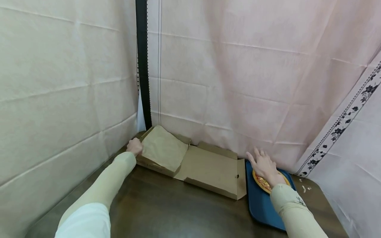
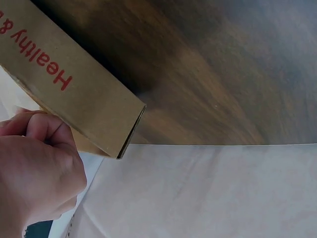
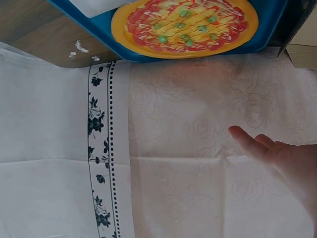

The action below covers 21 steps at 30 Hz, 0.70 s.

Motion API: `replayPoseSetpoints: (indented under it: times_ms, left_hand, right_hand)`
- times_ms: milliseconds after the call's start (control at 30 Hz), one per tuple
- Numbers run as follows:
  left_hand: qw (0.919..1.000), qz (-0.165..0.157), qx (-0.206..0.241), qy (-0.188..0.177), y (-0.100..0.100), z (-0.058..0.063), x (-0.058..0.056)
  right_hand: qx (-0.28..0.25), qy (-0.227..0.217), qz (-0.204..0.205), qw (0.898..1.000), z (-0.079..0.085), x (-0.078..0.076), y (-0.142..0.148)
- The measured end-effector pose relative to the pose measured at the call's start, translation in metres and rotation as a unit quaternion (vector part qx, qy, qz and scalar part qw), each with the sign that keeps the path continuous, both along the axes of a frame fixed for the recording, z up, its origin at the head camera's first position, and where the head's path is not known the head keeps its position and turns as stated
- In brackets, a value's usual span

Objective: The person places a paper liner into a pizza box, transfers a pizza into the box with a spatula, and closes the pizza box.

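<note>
An unfolded brown cardboard pizza box (image 1: pixel 212 169) lies on the table, its lid spread to the right. A beige sheet (image 1: pixel 164 148) covers the left half. My left hand (image 1: pixel 135 146) grips the box's left wall with curled fingers; in the left wrist view red lettering (image 2: pixel 42 59) runs along the wall beside that hand. To the right of the box, a pizza (image 3: pixel 185 27) with a yellow rim, red topping and green bits sits on a blue tray (image 1: pixel 262 211). Over the pizza's far side, my right hand (image 1: pixel 264 167) is spread and partly hides it.
The dark wooden table (image 1: pixel 166 211) reaches back to a pale cloth curtain (image 1: pixel 232 82). Small white scraps (image 1: pixel 304 189) lie right of the tray. A white flat thing (image 3: pixel 96 6) overlaps the tray's edge. A dark post (image 1: pixel 143 66) stands behind the box's left end.
</note>
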<state>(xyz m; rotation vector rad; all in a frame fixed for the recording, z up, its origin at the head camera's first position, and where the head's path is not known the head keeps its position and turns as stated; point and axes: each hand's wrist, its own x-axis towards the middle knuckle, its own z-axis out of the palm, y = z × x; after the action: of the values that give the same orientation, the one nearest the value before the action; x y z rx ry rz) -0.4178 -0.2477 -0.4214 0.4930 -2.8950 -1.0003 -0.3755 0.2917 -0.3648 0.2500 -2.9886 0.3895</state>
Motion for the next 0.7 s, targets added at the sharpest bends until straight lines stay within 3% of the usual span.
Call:
replayPoseSetpoints:
  times_ms: [167, 333, 433, 700]
  left_hand:
    - [0.9999, 0.002, 0.002, -0.014, 0.001, -0.003, -0.002]
    - [0.9996, 0.019, -0.015, -0.015, 0.0, -0.013, -0.012]
    - [0.9991, 0.016, -0.038, -0.009, 0.001, -0.019, -0.02]
    - [0.9947, 0.029, -0.097, 0.014, 0.016, -0.026, -0.024]
  right_hand:
    - [0.005, 0.007, 0.002, 1.0, 0.001, -0.002, -0.003]
    - [0.007, 0.016, 0.006, 1.0, -0.001, -0.002, -0.007]
    - [0.007, 0.022, 0.006, 1.0, -0.003, -0.003, -0.006]
    - [0.009, 0.02, 0.017, 1.0, -0.003, -0.002, -0.003]
